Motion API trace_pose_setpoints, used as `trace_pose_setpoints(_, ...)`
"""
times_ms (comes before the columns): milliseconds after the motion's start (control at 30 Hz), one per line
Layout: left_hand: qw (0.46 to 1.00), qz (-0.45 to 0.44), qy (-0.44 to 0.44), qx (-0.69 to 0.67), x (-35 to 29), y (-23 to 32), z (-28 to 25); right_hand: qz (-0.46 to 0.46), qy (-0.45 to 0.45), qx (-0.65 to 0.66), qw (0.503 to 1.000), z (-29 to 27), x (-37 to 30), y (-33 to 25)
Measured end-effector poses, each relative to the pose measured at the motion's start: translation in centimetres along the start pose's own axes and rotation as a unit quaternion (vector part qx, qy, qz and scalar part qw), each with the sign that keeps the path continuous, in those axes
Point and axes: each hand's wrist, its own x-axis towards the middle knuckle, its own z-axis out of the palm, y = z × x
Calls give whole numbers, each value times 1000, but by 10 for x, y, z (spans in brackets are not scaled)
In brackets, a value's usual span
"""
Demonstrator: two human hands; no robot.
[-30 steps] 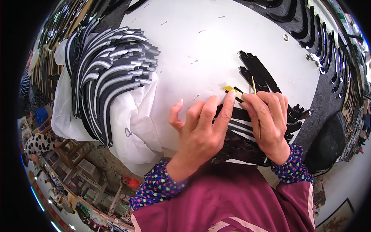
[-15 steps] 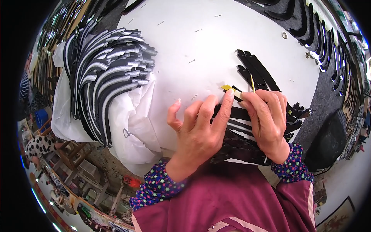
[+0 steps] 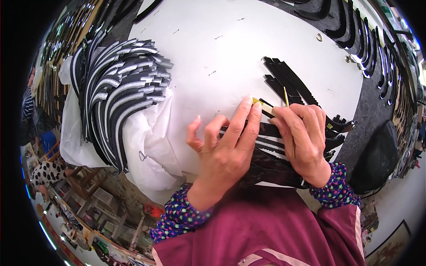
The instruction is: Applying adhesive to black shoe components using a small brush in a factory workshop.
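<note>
My left hand (image 3: 228, 153) lies over the work with fingers spread. Its index and middle fingertips press on a small yellow piece (image 3: 256, 101) at the end of a pale, narrow strip (image 3: 267, 108). My right hand (image 3: 306, 139) is closed around a thin yellowish stick (image 3: 286, 95) that pokes up above the fingers, its thumb and index finger meeting the pale strip's other end. Black curved strips (image 3: 290, 77), some with notched edges, lie beyond and beneath both hands. Part of the strip being handled is hidden by my fingers.
On the left, a thick bundle of black-and-white curved strips (image 3: 117, 84) rests on white plastic sheeting (image 3: 146, 155). The white tabletop (image 3: 199, 57) has small dark marks. More black curved strips (image 3: 364, 44) line the far right, above a black mesh object (image 3: 377, 159).
My left middle finger has come alongside the index fingertip, and both now cover most of the yellow piece. My right hand has shifted slightly left, with the stick still in it.
</note>
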Motion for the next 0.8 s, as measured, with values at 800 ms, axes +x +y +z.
trace_pose_setpoints(800, 999, 18, -39, -18, 1, -1, -4, 2, 2, -9, 1000, -1, -6, 2)
